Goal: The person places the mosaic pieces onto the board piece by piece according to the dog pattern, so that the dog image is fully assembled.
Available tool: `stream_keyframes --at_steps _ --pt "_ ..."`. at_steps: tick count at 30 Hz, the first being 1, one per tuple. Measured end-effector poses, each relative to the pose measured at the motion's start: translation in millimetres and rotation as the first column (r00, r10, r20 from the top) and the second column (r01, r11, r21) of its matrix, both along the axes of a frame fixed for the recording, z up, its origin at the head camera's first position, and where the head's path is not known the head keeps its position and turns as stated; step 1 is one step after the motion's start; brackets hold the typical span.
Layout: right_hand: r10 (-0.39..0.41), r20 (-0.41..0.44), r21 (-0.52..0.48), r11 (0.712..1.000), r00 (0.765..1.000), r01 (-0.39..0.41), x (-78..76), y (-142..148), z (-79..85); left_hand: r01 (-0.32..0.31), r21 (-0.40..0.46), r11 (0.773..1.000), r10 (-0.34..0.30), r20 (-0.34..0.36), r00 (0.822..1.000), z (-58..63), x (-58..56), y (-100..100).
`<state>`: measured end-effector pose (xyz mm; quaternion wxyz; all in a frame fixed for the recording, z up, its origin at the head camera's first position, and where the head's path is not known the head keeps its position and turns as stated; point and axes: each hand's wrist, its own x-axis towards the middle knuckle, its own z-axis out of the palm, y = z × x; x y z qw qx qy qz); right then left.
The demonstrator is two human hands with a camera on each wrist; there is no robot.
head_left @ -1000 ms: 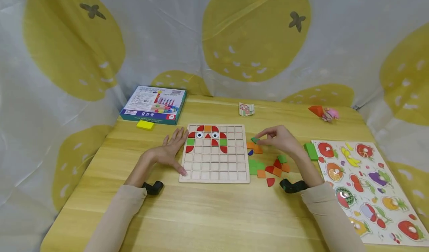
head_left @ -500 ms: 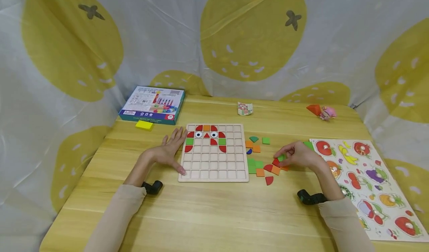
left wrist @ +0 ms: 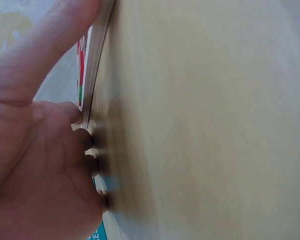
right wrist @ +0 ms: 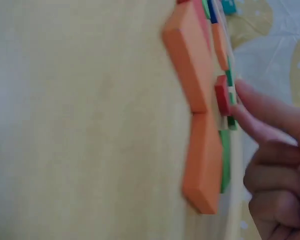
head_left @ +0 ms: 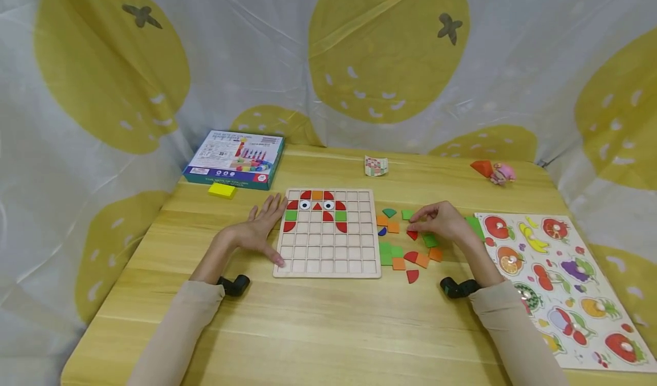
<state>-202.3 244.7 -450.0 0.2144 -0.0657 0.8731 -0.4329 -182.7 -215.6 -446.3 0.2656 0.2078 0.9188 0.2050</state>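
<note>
Left hand [head_left: 256, 235], fingers spread, touches the left side of the grid board [head_left: 328, 255], as before — right of the board, the right hand [head_left: 438, 220] has thumb and forefinger close at a red piece [head_left: 413, 235], now shifted boardward; whether they pinch it, I can't tell.

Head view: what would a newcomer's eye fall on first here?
The square pale-wood grid board at the centre, where two white eye pieces stare out among red, green and orange pieces towards its far side. Then the right hand, just right of the board, apparently pinching a flat red piece. Behind, a pale curtain with huge yellow fruit prints.
</note>
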Motion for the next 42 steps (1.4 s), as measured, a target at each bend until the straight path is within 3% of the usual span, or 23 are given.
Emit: stream_keyframes --at_steps 6,11,14,19,22,29,35,42 --pt "0.081 0.016 0.015 0.997 0.997 -0.081 -0.8 -1.2 2.6 0.001 0.0 1.0 -0.001 0.008 1.0 0.1 0.1 1.2" --pt "0.059 -0.045 0.137 0.989 0.997 -0.053 2.8 -4.0 3.4 -0.001 0.0 1.0 0.001 0.007 1.0 1.1 0.2 1.0" --pt "0.064 -0.055 0.15 0.987 0.996 -0.055 2.5 -1.9 4.4 0.0 -0.001 1.0 0.0 0.002 1.0 1.3 -0.1 1.3" --pt "0.191 0.02 -0.009 0.982 0.981 -0.191 -2.9 7.4 3.4 -0.005 -0.001 1.0 0.005 0.003 1.0 0.7 0.2 1.3" --pt "0.235 0.029 -0.042 0.971 0.972 -0.233 -5.9 7.5 1.2 -0.008 0.0 1.0 0.008 0.001 1.0 1.4 0.6 0.5" --pt "0.166 -0.002 0.02 0.986 0.986 -0.166 -8.9 2.6 -0.6 0.004 0.001 1.0 -0.004 -0.008 1.0 0.1 0.0 -0.2" --pt "0.204 0.016 -0.044 0.978 0.979 -0.203 -11.2 6.5 -1.9 0.0 0.004 1.0 0.0 -0.003 1.0 0.4 0.2 -0.2" --pt "0.193 -0.009 0.035 0.981 0.981 -0.192 -7.8 -6.6 2.1 0.002 0.008 1.0 -0.002 0.0 1.0 1.4 0.0 0.1"
